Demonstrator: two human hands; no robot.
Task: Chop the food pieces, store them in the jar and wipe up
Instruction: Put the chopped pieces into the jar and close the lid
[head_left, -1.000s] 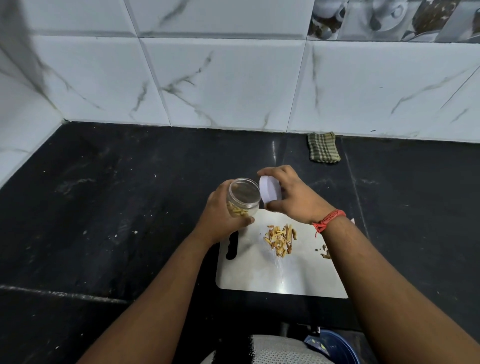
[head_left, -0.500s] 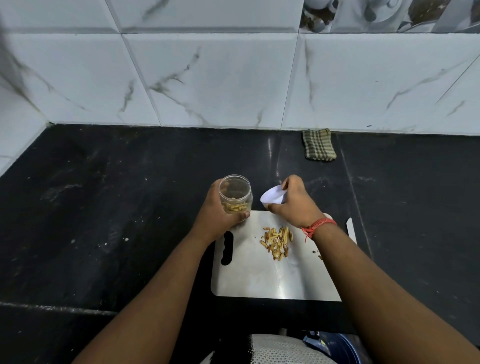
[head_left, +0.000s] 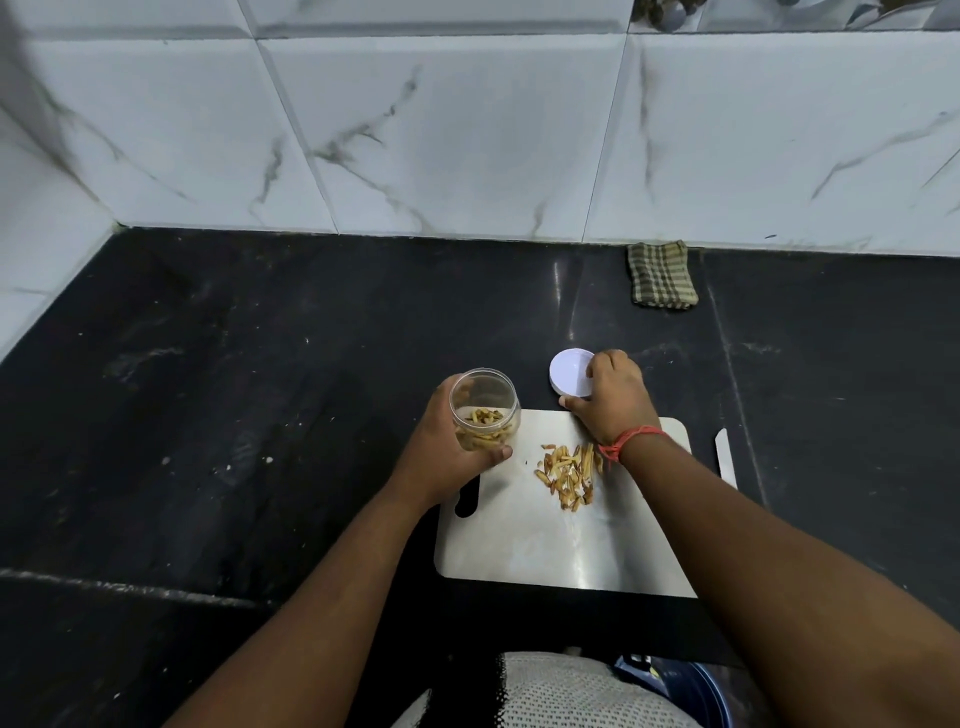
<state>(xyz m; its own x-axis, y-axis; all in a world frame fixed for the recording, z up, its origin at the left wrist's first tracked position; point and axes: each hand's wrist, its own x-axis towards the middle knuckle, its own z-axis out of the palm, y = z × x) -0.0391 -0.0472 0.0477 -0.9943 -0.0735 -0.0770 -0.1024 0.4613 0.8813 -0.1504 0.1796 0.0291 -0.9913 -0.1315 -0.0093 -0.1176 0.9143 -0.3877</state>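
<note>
A clear plastic jar (head_left: 484, 408), lid off and partly filled with chopped yellow-brown pieces, stands at the far left corner of the steel cutting board (head_left: 561, 540). My left hand (head_left: 447, 447) grips the jar from its left side. A small heap of chopped food pieces (head_left: 569, 470) lies on the board's middle. The white round lid (head_left: 569, 371) lies flat on the black counter just beyond the board. My right hand (head_left: 613, 400) holds the lid's right edge with fingers curled over it.
A folded checked cloth (head_left: 661, 275) lies by the tiled wall at the back right. A knife blade (head_left: 725, 457) lies on the counter right of the board. The black counter (head_left: 234, 415) stretches wide to the left. A blue tub (head_left: 696, 691) sits below the counter edge.
My right hand carried the lid from beside the jar mouth down to the counter beyond the board. My left hand lowered the jar to the board's corner.
</note>
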